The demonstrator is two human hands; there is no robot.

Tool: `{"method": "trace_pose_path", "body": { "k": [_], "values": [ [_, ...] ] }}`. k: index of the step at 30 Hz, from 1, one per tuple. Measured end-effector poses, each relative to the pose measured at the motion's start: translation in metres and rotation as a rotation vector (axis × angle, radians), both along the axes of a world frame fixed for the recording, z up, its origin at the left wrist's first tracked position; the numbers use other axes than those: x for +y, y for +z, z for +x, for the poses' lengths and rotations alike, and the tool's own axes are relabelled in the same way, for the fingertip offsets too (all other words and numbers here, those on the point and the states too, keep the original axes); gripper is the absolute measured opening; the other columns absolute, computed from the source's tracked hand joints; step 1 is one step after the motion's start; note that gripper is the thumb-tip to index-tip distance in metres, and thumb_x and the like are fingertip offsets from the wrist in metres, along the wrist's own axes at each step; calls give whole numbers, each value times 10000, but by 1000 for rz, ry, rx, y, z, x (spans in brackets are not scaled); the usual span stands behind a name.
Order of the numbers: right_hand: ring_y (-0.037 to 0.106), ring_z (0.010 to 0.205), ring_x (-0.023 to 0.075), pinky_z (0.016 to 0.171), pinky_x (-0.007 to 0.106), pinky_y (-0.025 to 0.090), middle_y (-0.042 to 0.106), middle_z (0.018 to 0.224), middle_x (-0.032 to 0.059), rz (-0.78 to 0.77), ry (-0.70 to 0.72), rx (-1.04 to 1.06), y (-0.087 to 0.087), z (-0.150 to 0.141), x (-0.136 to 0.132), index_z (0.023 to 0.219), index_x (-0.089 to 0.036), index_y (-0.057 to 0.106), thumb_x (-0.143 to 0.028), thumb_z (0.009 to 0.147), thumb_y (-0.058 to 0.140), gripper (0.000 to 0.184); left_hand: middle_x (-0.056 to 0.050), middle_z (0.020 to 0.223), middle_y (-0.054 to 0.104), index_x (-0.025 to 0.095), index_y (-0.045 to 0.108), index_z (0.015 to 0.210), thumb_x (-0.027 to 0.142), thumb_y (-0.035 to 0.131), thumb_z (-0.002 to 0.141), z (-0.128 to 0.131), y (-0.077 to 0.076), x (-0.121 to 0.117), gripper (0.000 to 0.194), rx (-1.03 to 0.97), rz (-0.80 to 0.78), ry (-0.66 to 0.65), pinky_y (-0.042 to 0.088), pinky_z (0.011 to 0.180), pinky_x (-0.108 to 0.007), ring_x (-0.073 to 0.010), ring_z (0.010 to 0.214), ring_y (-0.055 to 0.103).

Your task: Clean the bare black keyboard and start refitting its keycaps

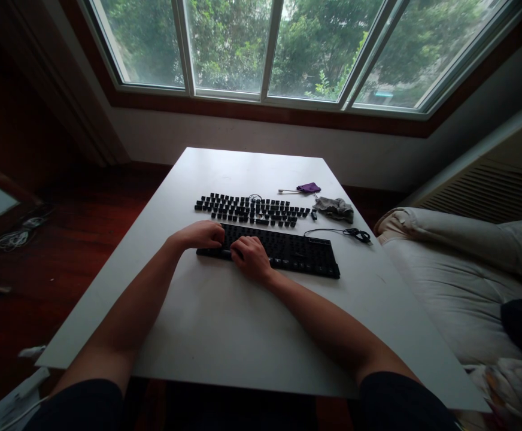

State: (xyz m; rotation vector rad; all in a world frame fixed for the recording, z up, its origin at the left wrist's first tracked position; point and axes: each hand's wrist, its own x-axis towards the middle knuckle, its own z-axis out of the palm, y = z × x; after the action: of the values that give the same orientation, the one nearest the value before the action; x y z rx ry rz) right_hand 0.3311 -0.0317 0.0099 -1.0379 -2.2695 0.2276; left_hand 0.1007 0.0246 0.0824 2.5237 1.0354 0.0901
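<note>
A black keyboard [297, 250] lies on the white table [216, 323], slightly slanted. My left hand [203, 234] is closed over its left end, the fingers bent down onto the keys; whatever they pinch is hidden. Just to the right, my right hand [252, 258] rests on the keyboard's front left part. Its fingers are curled together with the thumb near the front edge, and I cannot see what is between them. Behind the keyboard, loose black keycaps [243, 208] are laid out in rows. The keyboard's black cable [357, 234] is bundled at the right.
A grey crumpled cloth [334, 209] and a purple cloth [309, 188] lie at the back right, a thin white-tipped stick [288, 191] beside them. A pale padded seat [440, 281] stands right of the table. The window [229, 54] is beyond the table's far edge.
</note>
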Motion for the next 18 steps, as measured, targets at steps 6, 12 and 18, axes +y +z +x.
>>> {"method": "trace_pose_path", "body": {
  "k": [6,12,18],
  "values": [
    [597,918,209,929,364,398,684,946,51,6,4,-14,0,0,0,950,-224,679,-248,959,595,87,-23,887,683,192,716,858,283,616,808,0,0,0,144,4,-17,7,400,653,-253,-148,731,589],
    [592,925,209,931,363,393,685,951,55,2,4,-19,1,0,0,951,-222,684,-254,966,591,99,-16,881,695,204,728,886,274,625,811,-2,-2,3,146,4,-18,18,394,647,-249,-148,734,593],
    [590,930,210,938,366,393,688,956,56,-2,-3,-29,1,0,0,947,-219,690,-259,971,586,114,-19,834,684,200,693,835,265,621,784,1,-1,0,109,27,-3,13,360,609,-264,-156,706,572]
  ]
}}
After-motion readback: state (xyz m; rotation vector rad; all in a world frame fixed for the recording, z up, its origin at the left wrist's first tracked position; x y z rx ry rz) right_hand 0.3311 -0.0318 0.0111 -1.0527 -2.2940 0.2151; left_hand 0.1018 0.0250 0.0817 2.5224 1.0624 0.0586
